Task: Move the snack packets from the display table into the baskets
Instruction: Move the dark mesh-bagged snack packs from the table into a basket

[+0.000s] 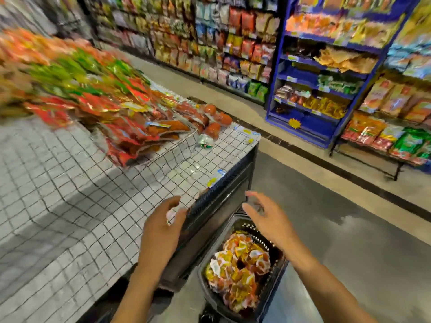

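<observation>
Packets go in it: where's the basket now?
Head view, lower centre: the basket stands at the end of the display table, below the right hand.

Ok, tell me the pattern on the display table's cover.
The cover: white with a thin black grid; head view.

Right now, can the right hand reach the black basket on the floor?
Probably yes. The right hand is open above the black basket, with nothing between them; the display table lies off to its left.

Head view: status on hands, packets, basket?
Right hand open above basket. Left hand at table edge, grip unclear. Basket part-filled; packets heaped on table. Nothing blocking.
</observation>
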